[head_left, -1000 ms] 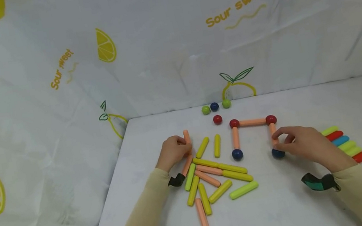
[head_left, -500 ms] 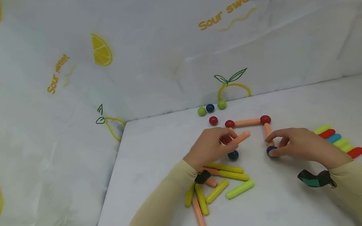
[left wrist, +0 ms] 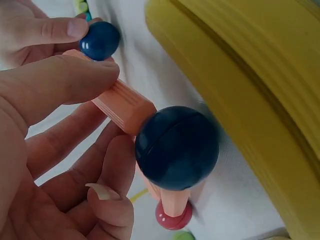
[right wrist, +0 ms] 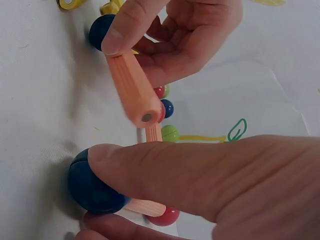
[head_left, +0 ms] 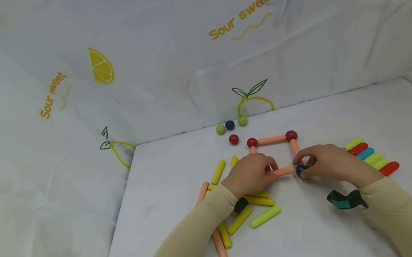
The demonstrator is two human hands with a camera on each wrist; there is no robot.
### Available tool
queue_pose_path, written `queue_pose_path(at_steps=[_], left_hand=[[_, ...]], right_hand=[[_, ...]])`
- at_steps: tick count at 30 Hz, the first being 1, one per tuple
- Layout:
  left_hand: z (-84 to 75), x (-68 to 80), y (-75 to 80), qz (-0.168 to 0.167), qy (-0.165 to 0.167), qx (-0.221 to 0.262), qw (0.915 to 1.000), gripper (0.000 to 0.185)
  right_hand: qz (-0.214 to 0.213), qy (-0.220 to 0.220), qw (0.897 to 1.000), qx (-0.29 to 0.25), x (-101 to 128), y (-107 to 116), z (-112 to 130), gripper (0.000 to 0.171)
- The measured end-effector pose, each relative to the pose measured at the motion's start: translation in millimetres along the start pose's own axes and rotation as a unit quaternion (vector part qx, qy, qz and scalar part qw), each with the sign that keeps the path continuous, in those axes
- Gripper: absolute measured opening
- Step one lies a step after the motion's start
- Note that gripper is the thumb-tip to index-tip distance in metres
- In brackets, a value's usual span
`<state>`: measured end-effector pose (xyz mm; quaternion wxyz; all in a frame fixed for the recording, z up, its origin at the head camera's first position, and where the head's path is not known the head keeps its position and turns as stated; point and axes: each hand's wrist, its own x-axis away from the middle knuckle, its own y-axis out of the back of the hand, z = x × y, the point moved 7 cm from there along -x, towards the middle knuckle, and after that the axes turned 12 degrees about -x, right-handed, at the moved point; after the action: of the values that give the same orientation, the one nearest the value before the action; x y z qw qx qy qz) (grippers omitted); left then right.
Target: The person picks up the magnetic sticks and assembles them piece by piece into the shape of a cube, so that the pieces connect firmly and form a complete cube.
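Note:
My left hand (head_left: pixel 251 173) pinches a peach-coloured magnetic rod (head_left: pixel 283 171) between thumb and fingers. The rod lies crosswise near the front of a frame of peach rods (head_left: pixel 271 140) and red balls (head_left: pixel 291 135). With thumb and fingertips, my right hand (head_left: pixel 329 165) grips the navy magnetic ball (head_left: pixel 301 171) at the frame's front right corner. In the right wrist view, the held rod's near end shows a metal dot and stands apart from that navy ball (right wrist: pixel 97 182). Another navy ball (left wrist: pixel 177 147) is beside the rod's other end; the left hand hides it in the head view.
Yellow rods (head_left: pixel 219 172), peach rods (head_left: pixel 221 249) and a lime rod (head_left: pixel 265 216) lie around the left forearm. A row of coloured rods (head_left: pixel 364 153) sits beyond the right hand. Loose balls (head_left: pixel 234 139) stand at the back, near the patterned cloth wall.
My left hand has picked a peach rod out of the left pile and carried it right, to the frame's front. The right hand's grip has moved from around the side rod's lower end to the navy ball.

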<state>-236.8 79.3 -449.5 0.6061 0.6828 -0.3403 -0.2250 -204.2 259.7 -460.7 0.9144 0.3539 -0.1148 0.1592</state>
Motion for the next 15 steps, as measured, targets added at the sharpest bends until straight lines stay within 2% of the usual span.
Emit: queue_pose_path(at_steps=[7, 11, 15], left_hand=[[-6.3, -3.4, -6.6, 0.004, 0.008, -0.047, 0.9988, 0.017], [-10.8, -7.2, -10.0, -0.009, 0.012, -0.072, 0.9973, 0.017], [-16.1, -10.1, -9.8, -0.027, 0.011, -0.090, 0.9956, 0.015]], right_hand=[[0.005, -0.006, 1.000, -0.003, 0, 1, -2, 0.036], [0.008, -0.008, 1.000, -0.003, 0, 2, -3, 0.038], [0.000, -0.013, 1.000, -0.005, -1, 6, -5, 0.058]])
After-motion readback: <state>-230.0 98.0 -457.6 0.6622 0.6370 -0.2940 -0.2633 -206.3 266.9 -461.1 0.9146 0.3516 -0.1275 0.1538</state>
